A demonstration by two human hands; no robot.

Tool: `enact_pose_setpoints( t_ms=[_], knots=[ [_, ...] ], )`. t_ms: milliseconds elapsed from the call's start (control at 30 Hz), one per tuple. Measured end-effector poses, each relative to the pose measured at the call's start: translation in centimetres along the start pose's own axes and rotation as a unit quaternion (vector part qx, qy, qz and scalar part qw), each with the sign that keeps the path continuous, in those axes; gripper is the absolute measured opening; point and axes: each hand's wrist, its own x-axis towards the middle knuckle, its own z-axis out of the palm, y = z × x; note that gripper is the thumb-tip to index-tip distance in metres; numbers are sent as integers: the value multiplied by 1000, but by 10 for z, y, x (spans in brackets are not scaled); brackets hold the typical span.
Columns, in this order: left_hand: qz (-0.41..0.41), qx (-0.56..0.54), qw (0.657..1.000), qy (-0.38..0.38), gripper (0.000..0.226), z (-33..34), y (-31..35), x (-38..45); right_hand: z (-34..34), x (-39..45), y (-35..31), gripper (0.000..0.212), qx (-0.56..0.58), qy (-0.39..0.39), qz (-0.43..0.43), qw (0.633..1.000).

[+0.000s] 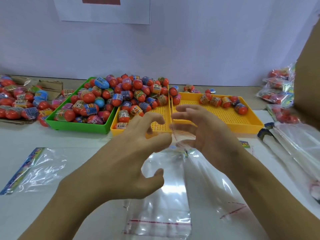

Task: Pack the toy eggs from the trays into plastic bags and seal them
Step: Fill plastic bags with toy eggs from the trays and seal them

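My left hand point(138, 146) and my right hand point(206, 132) are raised together over the table, with a clear plastic bag point(171, 186) hanging between them. Left fingers curl at the bag's top edge, and the thumb lies lower against the film. The right hand's fingers are spread, and the bag's red-lined flap is at its palm; the exact pinch is blurred. Toy eggs point(121, 94), red with colourful wrappers, are heaped in a green tray point(78, 124) and spill into a yellow tray point(161, 129). A second yellow tray point(242, 122) holds several eggs along its far side.
More eggs lie on cardboard point(17, 101) at the far left. Filled bags point(277, 90) pile up at the far right. An empty bag with a printed header point(34, 170) lies at the left, another flat bag point(155, 224) lies near me, and a stack of bags point(297, 146) lies at the right.
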Motion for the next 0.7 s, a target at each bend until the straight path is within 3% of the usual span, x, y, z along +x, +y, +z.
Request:
enact_pose_setpoints(
  t_ms=[67,133,300,400,467,533,700],
  knots=[
    [16,40,999,-26,38,-2,-4,4,1,0,5,49,-107,7,39,993],
    [23,64,997,-47,45,-2,-11,7,6,0,11,57,-150,-13,53,987],
    [-27,75,996,-38,48,9,-28,-4,17,5,21,50,-192,12,56,980],
    [-8,52,998,24,40,12,-32,-8,23,20,10,25,-259,60,-11,964],
    [-5,30,997,70,34,10,-34,-7,23,40,-2,14,-288,139,-91,943],
    [-13,18,994,111,33,10,-37,-7,24,64,-13,19,-341,186,-139,911],
    [-46,21,984,172,38,11,-49,-5,46,115,-5,30,-553,75,-101,824]
  ],
)
